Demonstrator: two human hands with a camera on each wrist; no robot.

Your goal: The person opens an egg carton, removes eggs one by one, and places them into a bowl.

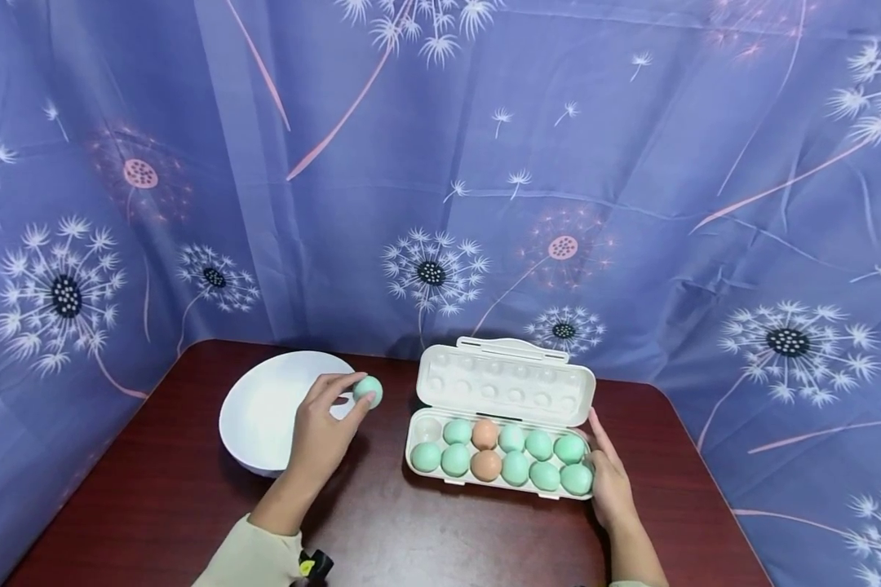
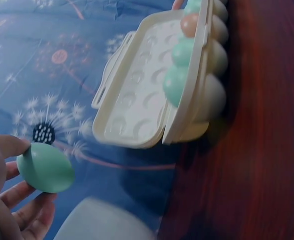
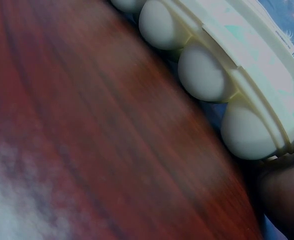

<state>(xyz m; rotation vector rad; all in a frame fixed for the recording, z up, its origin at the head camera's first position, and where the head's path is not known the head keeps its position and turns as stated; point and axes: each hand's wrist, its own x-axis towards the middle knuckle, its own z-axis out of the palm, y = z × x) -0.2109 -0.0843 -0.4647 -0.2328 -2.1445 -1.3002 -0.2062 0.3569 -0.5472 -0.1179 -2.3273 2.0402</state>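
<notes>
Near edge: left sleeve [image 1: 245,558] and dark table [image 1: 418,542]. Right hand [image 1: 611,481] holds the right end of the egg carton [image 1: 501,485], so that grip is closed on the carton wall; light, level pressure should do, a tug could rock the eggs. Near row [image 1: 486,466]: six eggs, one brown. Left hand [image 1: 323,428]: grip clamped on a green egg [image 1: 368,392], thumb against fingertips, egg up in the air, looks just beside the bowl's right rim, between bowl and carton. Best handling: snug pinch, no squeeze, shell clear of both rims, any lowering slow, release only once the egg is supported. Far row: five eggs, plus one cup [image 1: 427,430] without an egg at its left end. Farther back, white bowl [image 1: 264,408] at left, carton lid [image 1: 506,383] open, leaning back; then blue dandelion curtain [image 1: 484,163].
</notes>
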